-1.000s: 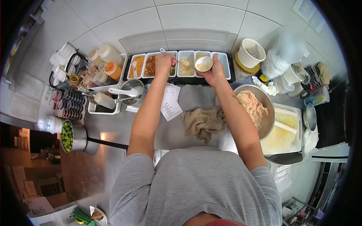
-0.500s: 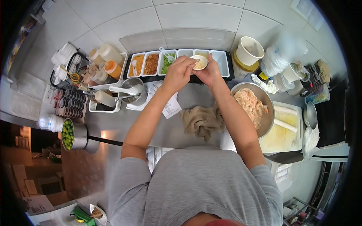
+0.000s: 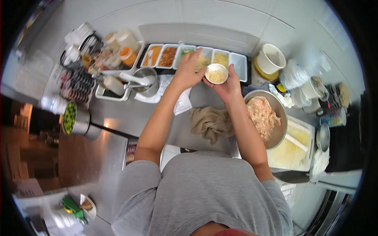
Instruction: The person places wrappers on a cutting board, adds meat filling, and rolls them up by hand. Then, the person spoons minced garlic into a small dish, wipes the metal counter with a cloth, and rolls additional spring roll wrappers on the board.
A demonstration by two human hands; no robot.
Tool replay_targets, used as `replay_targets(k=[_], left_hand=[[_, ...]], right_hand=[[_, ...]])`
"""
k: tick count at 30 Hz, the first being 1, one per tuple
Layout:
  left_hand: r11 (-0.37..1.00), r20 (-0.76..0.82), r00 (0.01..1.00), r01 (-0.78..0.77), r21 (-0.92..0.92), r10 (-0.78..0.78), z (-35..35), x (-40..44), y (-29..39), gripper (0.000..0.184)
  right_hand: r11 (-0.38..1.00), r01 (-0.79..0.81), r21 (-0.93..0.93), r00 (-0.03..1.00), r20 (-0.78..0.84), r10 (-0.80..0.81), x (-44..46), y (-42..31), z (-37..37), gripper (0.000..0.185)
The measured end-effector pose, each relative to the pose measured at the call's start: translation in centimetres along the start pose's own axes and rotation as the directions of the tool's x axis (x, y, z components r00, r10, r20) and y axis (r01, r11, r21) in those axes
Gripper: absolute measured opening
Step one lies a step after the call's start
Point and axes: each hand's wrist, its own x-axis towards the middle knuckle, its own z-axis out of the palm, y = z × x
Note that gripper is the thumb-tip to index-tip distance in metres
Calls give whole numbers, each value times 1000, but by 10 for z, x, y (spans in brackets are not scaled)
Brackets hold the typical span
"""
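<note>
My right hand (image 3: 228,85) holds a small white bowl (image 3: 216,80) of pale, finely chopped food (image 3: 216,73) from below and the side. My left hand (image 3: 188,71) is beside the bowl with its fingers apart and nothing in it; its thumb lies close to the bowl's rim. It reaches over a row of white trays behind. One tray holds chopped greens (image 3: 187,51), partly hidden by this hand. Pale shreds (image 3: 202,62) lie in the tray next to it, and a yellowish food (image 3: 221,59) fills part of another.
Orange crumbs (image 3: 154,54) and reddish-brown bits (image 3: 168,56) fill the left trays. A metal pot (image 3: 148,92) with ladles stands left of a crumpled brown cloth (image 3: 212,124). To the right are a metal bowl (image 3: 284,118) of pinkish mixture (image 3: 263,114) and a cutting board (image 3: 289,155).
My left hand has come away from the bowl and its fingers have spread. The bowl, in my right hand, is lower and nearer to me. The whole view has shifted slightly.
</note>
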Motion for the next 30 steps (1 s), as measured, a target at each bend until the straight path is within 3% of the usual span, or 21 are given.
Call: replay_targets(k=[3, 5, 10, 12, 15, 16, 19, 20, 23, 25, 27, 29, 30], left_hand=[[997, 244, 969, -61, 52, 46, -45, -40, 45, 87], [996, 300, 954, -40, 85, 12, -59, -74, 51, 92], [970, 170, 970, 139, 200, -174, -101, -164, 57, 88], [935, 90, 958, 242, 258, -273, -121, -200, 61, 86], [847, -56, 908, 408, 342, -415, -150, -259, 56, 85], [804, -113, 880, 469, 365, -462, -161, -281, 51, 85], [643, -282, 748, 662, 384, -601, -202, -355, 20, 88], [552, -320, 674, 734, 396, -666, -219, -379, 10, 87], [331, -491, 576, 801, 499, -653, -267, -459, -44, 82], [219, -503, 455, 861, 458, -735, -307, -495, -74, 83], [148, -548, 367, 903, 403, -752, -340, -527, -105, 84], [106, -557, 369, 889, 446, -744, -371, -542, -111, 83], [132, -589, 416, 876, 465, -692, -380, -549, -107, 80]], right_hand=[[985, -119, -128, 986, 102, 132, -18, 26, -2, 60], [954, -238, -181, 956, 130, 263, -36, 47, 8, 60], [822, -513, -246, 796, 222, 563, -54, 125, 18, 61], [766, -542, -346, 743, 229, 629, -71, 155, 34, 62], [649, -621, -439, 579, 301, 758, -79, 215, 41, 62], [635, -624, -456, 530, 350, 772, -85, 235, 45, 65], [502, -421, -756, 665, 119, 737, -103, 285, 59, 57], [487, -385, -784, 629, 163, 760, -108, 302, 63, 53], [430, -337, -838, 465, 249, 850, -131, 365, 85, 42], [336, -375, -864, 289, 235, 928, -155, 412, 102, 36], [248, -311, -918, 183, 198, 963, -190, 463, 120, 31], [161, -279, -947, 40, 156, 987, -220, 512, 130, 31], [135, -251, -959, -4, 140, 990, -233, 537, 134, 35]])
